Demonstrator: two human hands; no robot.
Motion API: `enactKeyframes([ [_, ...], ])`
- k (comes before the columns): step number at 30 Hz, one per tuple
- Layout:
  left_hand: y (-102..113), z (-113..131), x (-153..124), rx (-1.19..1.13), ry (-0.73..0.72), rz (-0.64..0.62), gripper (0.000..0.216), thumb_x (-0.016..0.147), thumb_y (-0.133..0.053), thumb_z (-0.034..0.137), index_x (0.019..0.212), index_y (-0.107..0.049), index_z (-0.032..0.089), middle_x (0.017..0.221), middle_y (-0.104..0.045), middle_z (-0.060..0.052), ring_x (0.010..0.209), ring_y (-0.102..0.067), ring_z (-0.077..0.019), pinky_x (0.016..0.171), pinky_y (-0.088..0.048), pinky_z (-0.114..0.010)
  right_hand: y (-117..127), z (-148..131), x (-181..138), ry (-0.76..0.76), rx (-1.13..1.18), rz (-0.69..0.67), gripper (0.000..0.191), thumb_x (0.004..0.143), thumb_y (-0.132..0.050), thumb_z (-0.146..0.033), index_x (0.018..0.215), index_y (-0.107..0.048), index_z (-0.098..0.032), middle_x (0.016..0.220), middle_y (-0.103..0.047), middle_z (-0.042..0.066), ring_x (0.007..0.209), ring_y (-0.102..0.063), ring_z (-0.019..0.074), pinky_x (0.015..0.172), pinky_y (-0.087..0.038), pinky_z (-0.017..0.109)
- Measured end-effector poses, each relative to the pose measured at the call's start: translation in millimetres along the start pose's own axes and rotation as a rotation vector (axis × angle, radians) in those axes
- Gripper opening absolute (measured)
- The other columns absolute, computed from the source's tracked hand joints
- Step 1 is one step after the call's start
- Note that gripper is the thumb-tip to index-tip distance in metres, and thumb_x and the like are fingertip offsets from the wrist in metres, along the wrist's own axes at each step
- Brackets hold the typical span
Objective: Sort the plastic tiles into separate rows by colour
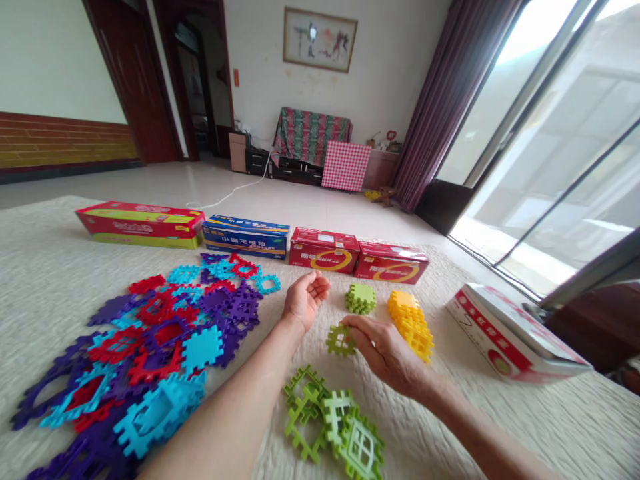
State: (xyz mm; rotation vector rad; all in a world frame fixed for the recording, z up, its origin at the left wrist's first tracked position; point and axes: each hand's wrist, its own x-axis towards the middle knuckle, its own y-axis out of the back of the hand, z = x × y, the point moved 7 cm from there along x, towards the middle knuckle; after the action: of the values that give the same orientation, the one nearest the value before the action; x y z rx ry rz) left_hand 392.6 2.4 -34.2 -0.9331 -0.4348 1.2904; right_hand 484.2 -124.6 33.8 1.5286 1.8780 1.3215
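Note:
My right hand (pixel 385 350) pinches a flat green interlocking tile (pixel 341 339) just above the cream rug (pixel 50 267). My left hand (pixel 305 299) hovers beside it with the palm turned up, fingers loosely curled and nothing in it. Behind the hands sits a small stack of green tiles (pixel 361 297), and to its right a leaning row of yellow tiles (pixel 411 323). Several loose green tiles (pixel 333 420) lie between my forearms. A big heap of red, purple and blue tiles (pixel 150 347) spreads out on the left.
Several cardboard boxes line the rug's far edge: a long red one (pixel 143 225), a blue one (pixel 246 235) and two red ones (pixel 357 257). A white and red box (pixel 510 333) lies at the right, near the glass doors (pixel 560 147).

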Motion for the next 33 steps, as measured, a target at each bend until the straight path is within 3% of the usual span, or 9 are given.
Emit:
enactKeyframes([
  [4, -0.2, 0.4, 0.7, 0.006, -0.011, -0.012, 0.010, 0.076, -0.058, 0.020, 0.081, -0.062, 0.012, 0.066, -0.067, -0.005, 0.063, -0.066, -0.0140, 0.058, -0.049, -0.023, 2.5, 15.4, -2.7, -0.118, -0.143, -0.030, 0.026, 0.094, -0.039, -0.025, 0.111, -0.057, -0.017, 0.092, -0.064, 0.008, 0.082, -0.062, 0.0174, 0.074, -0.048, 0.032],
  [8, 0.0, 0.2, 0.6, 0.015, -0.008, -0.009, 0.010, 0.076, -0.058, 0.020, 0.081, -0.062, 0.012, 0.066, -0.067, -0.005, 0.063, -0.065, -0.0134, 0.058, -0.050, -0.023, -3.1, 20.3, -8.1, -0.117, -0.199, -0.061, 0.042, 0.083, -0.057, -0.027, 0.123, -0.051, -0.019, 0.116, -0.058, 0.013, 0.099, -0.059, 0.0227, 0.085, -0.048, 0.039],
  [12, 0.1, -0.6, 1.4, 0.027, -0.012, -0.016, 0.010, 0.075, -0.059, 0.019, 0.081, -0.062, 0.012, 0.066, -0.067, -0.005, 0.062, -0.065, -0.0133, 0.057, -0.050, -0.023, -6.0, 14.4, -8.8, -0.075, -0.192, -0.095, 0.039, 0.073, -0.064, -0.020, 0.111, -0.056, -0.019, 0.111, -0.060, 0.010, 0.102, -0.057, 0.0231, 0.087, -0.049, 0.040],
  [15, 0.5, -1.1, 2.3, 0.035, -0.018, -0.020, 0.010, 0.074, -0.061, 0.020, 0.081, -0.062, 0.012, 0.066, -0.067, -0.005, 0.062, -0.066, -0.0137, 0.057, -0.050, -0.023, 1.6, 10.4, -5.1, -0.020, -0.188, -0.027, 0.042, 0.075, -0.060, -0.016, 0.116, -0.053, -0.022, 0.115, -0.057, 0.008, 0.104, -0.055, 0.0218, 0.089, -0.048, 0.039],
  [20, 0.8, -1.5, 3.1, 0.046, -0.021, -0.026, 0.012, 0.074, -0.061, 0.021, 0.082, -0.061, 0.012, 0.066, -0.068, -0.005, 0.062, -0.066, -0.0138, 0.056, -0.050, -0.022, 23.3, 19.4, -2.7, 0.005, -0.369, 0.221, 0.050, 0.079, -0.055, -0.013, 0.127, -0.044, -0.021, 0.128, -0.050, 0.011, 0.116, -0.046, 0.0261, 0.098, -0.040, 0.046],
  [33, -0.8, -0.8, 1.9, 0.070, -0.029, -0.036, 0.012, 0.073, -0.060, 0.021, 0.080, -0.062, 0.012, 0.066, -0.068, -0.005, 0.062, -0.065, -0.0140, 0.057, -0.049, -0.023, 23.4, 42.9, -7.4, -0.017, -0.502, 0.249, 0.054, 0.075, -0.056, -0.014, 0.127, -0.046, -0.022, 0.126, -0.053, 0.012, 0.118, -0.045, 0.0285, 0.099, -0.034, 0.049],
])
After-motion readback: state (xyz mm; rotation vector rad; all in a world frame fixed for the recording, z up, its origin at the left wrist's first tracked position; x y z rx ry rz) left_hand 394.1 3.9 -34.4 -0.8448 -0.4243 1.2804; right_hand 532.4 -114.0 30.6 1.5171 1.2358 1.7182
